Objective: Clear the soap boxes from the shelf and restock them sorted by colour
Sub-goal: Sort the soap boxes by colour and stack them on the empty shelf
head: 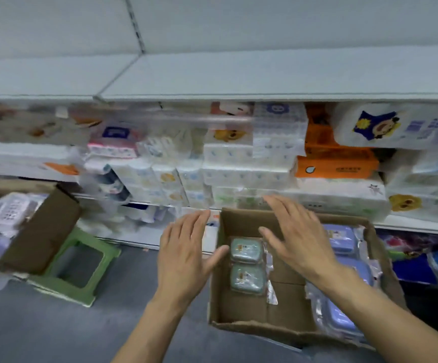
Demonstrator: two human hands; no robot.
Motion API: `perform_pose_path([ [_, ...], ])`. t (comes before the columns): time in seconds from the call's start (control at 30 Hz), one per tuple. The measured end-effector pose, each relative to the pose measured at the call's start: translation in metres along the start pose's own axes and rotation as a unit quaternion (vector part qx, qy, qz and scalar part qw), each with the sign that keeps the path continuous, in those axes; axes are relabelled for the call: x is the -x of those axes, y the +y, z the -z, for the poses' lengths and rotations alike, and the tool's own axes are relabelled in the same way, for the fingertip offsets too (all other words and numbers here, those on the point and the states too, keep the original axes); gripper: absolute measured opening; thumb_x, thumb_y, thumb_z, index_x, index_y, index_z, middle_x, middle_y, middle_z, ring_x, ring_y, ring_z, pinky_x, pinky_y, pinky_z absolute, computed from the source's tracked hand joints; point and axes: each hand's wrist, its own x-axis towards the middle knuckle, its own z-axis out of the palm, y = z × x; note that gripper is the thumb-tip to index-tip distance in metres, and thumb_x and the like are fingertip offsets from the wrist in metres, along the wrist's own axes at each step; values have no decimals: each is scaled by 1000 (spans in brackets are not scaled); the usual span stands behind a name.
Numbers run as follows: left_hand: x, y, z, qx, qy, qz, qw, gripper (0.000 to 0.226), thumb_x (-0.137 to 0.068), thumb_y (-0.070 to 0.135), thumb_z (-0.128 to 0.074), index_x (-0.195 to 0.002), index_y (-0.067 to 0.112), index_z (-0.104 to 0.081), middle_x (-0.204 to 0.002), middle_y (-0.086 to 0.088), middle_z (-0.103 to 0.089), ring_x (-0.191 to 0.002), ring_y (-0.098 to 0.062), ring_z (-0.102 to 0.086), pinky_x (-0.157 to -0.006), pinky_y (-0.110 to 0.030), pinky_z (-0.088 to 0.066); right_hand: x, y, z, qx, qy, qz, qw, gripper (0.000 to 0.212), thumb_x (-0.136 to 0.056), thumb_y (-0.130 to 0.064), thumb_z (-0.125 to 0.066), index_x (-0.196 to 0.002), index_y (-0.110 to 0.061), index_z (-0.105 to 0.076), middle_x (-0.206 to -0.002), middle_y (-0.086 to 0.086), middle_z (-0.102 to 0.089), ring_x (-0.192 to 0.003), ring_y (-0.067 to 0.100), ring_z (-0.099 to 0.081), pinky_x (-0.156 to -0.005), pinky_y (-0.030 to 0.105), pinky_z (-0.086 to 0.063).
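An open cardboard box sits on the floor below the shelves. Inside it, two green soap boxes in clear wrap lie at the left, one behind the other. Several blue soap boxes lie along its right side. My left hand hovers just left of the box's left wall, fingers spread, holding nothing. My right hand hovers over the box's middle, fingers spread and empty. The upper white shelf is bare.
Packs of tissue and toilet paper fill the middle shelf. A second cardboard box with wrapped goods leans at the left on a green plastic stool. Grey floor lies in front. Coloured packs fill the low shelf at right.
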Motion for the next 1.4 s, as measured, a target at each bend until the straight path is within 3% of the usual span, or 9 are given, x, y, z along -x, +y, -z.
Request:
perform_pose_path([
  [0.2, 12, -162, 70, -37, 6, 50, 998, 70, -86, 62, -50, -140, 20, -44, -131, -1, -56, -114, -24, -55, -94, -40, -46, -69, -149, -52, -41, 2, 16, 999, 59, -89, -41, -59, -141, -20, -41, -137, 5, -53, -121, 27, -54, -93, 41, -47],
  [0.4, 31, -312, 123, -90, -52, 119, 987, 84, -81, 72, -39, -146, 20, -39, -138, -5, -54, -124, -27, -53, -99, -46, -48, -135, -288, -112, -72, -42, 41, 996, 64, -92, -43, -55, -149, -26, -29, -151, -2, -34, -136, 22, -37, -102, 40, -39],
  [0.53, 42, -390, 145, -99, -75, 177, 976, 90, -79, 77, -28, -152, 23, -30, -147, -2, -44, -133, -24, -44, -106, -46, -40, -182, -360, -141, -79, -75, 76, 991, 61, -95, -43, -50, -149, -26, -26, -151, -4, -31, -136, 21, -34, -99, 37, -38],
  [0.67, 51, -454, 152, -82, -92, 225, 967, 93, -79, 79, -19, -154, 25, -21, -152, 1, -37, -137, -21, -37, -110, -41, -34, -231, -414, -175, -83, -104, 108, 985, 58, -94, -42, -51, -147, -26, -30, -147, -4, -35, -130, 20, -38, -94, 36, -42],
  [0.8, 53, -520, 149, -57, -123, 269, 954, 82, -88, 71, -39, -155, 31, -12, -154, 8, -30, -140, -15, -30, -112, -35, -28, -283, -464, -218, -93, -145, 126, 977, 57, -95, -39, -52, -147, -26, -31, -145, -2, -39, -129, 21, -40, -95, 36, -42],
  [0.97, 44, -624, 132, -9, -175, 364, 915, 74, -90, 64, -48, -152, 31, -24, -150, 5, -39, -136, -19, -36, -107, -37, -34, -349, -524, -280, -117, -202, 131, 964, 57, -94, -33, -55, -146, -23, -35, -146, 2, -41, -134, 21, -36, -101, 33, -35],
  [1.2, 30, -744, 97, 76, -234, 460, 853, 72, -94, 51, -53, -152, 19, -25, -154, -4, -34, -139, -24, -34, -110, -36, -32, -422, -586, -363, -120, -301, 138, 936, 55, -92, -34, -57, -142, -22, -39, -142, 4, -46, -129, 24, -44, -101, 40, -43],
  [1.4, 26, -811, 62, 92, -295, 456, 834, 75, -93, 45, -57, -153, 18, -22, -160, -5, -22, -142, -27, -29, -111, -37, -29, -451, -621, -426, -72, -325, 156, 930, 45, -89, -32, -57, -131, -18, -48, -127, 5, -55, -117, 26, -52, -87, 36, -46],
])
